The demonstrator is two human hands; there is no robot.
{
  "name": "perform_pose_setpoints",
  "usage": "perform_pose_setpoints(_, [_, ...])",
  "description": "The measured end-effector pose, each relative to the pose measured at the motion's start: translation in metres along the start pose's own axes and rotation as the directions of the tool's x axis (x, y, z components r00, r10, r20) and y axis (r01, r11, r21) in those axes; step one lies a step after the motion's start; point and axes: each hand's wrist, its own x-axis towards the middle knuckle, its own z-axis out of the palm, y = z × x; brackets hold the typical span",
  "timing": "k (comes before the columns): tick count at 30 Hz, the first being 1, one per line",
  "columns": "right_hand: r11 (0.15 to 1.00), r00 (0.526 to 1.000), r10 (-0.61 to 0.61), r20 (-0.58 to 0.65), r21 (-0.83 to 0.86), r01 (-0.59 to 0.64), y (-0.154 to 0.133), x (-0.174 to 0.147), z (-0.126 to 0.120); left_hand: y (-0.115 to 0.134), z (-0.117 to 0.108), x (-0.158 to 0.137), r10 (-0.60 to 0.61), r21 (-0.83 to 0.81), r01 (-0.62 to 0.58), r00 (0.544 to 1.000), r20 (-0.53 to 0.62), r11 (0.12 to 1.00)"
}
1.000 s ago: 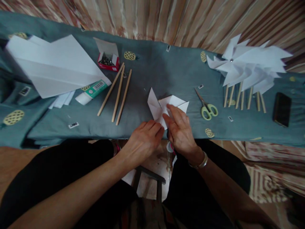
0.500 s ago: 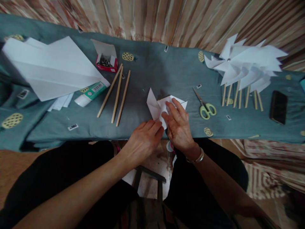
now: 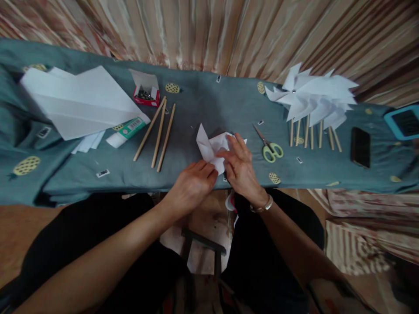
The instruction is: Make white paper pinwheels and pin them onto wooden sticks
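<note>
A white paper pinwheel (image 3: 208, 148) with folded blades lies near the table's front edge, between my hands. My left hand (image 3: 197, 178) grips its near left edge, fingers closed against the paper. Over its right side rests my right hand (image 3: 240, 168); the index finger points to the middle and the other fingers lie along the right blade, partly covering it. To the right are scissors (image 3: 270, 150) with green handles. Three wooden sticks (image 3: 161, 135) lie to the left.
Further left are white paper sheets (image 3: 88, 98), a glue tube (image 3: 129, 130) and a red box (image 3: 147, 93) of small metal pieces. Finished pinwheels on sticks (image 3: 322, 93) are stacked at the right, beside a black phone (image 3: 360, 147) and a blue-framed device (image 3: 404, 122).
The view has shifted to the right, bringing the blue-framed device into sight. My right index finger has stretched toward the pinwheel's middle; my left hand keeps its grip.
</note>
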Motion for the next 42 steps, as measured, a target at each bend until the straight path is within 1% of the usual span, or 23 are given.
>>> perform_pose_setpoints(3, [0.999, 1.000, 0.015, 0.004, 0.044, -0.016, 0.009, 0.003, -0.007, -0.001, 0.000, 0.002, -0.009, -0.021, 0.009, 1.000, 0.000, 1.000])
perform_pose_setpoints(6, [0.996, 0.999, 0.038, -0.023, 0.083, -0.036, 0.021, 0.008, -0.014, -0.001, -0.001, 0.002, -0.006, -0.024, 0.006, 1.000, -0.003, 1.000])
perform_pose_setpoints(11, [0.994, 0.994, 0.097, -0.055, 0.048, -0.094, 0.037, 0.014, -0.021, -0.003, -0.005, 0.001, 0.009, 0.003, -0.009, 1.000, 0.001, 1.000])
perform_pose_setpoints(19, [0.990, 0.989, 0.139, -0.042, 0.016, -0.139, 0.043, 0.009, -0.034, -0.007, -0.015, 0.000, 0.001, 0.003, -0.001, 1.000, 0.015, 1.000])
perform_pose_setpoints(22, [0.977, 0.978, 0.207, -0.019, 0.055, -0.206, 0.044, 0.007, -0.039, -0.014, -0.017, -0.001, 0.001, -0.012, -0.001, 1.000, -0.018, 1.000])
perform_pose_setpoints(24, [0.958, 0.963, 0.269, 0.005, 0.104, -0.268, 0.045, 0.005, -0.040, -0.019, -0.018, -0.001, 0.001, -0.009, -0.002, 0.999, -0.042, 1.000])
perform_pose_setpoints(26, [0.926, 0.944, 0.328, 0.025, 0.189, -0.327, 0.046, 0.003, -0.040, -0.024, -0.017, 0.000, 0.002, -0.005, -0.002, 0.998, -0.059, 1.000])
perform_pose_setpoints(29, [0.841, 0.912, 0.400, 0.090, 0.359, -0.404, 0.047, -0.001, -0.039, -0.032, -0.016, 0.002, -0.004, 0.006, 0.004, 0.997, -0.080, 1.000])
perform_pose_setpoints(32, [0.757, 0.886, 0.430, 0.174, 0.466, -0.459, 0.048, -0.006, -0.040, -0.038, -0.014, 0.005, -0.024, 0.014, 0.026, 0.995, -0.093, 1.000])
perform_pose_setpoints(34, [0.733, 0.876, 0.438, 0.203, 0.484, -0.478, 0.048, -0.009, -0.042, -0.038, -0.015, 0.006, -0.040, 0.010, 0.042, 0.992, -0.117, 0.999])
perform_pose_setpoints(36, [0.742, 0.874, 0.445, 0.197, 0.465, -0.483, 0.046, -0.012, -0.044, -0.033, -0.016, 0.006, -0.038, 0.007, 0.039, 0.987, -0.156, 0.999])
perform_pose_setpoints(38, [0.782, 0.880, 0.440, 0.177, 0.407, -0.473, 0.043, -0.015, -0.047, -0.024, -0.016, 0.005, -0.005, -0.008, 0.004, 0.987, -0.161, 1.000])
perform_pose_setpoints(42, [0.865, 0.903, 0.402, 0.151, 0.262, -0.429, 0.036, -0.019, -0.052, -0.002, -0.010, 0.002, 0.081, -0.089, -0.083, 0.996, -0.023, 0.993])
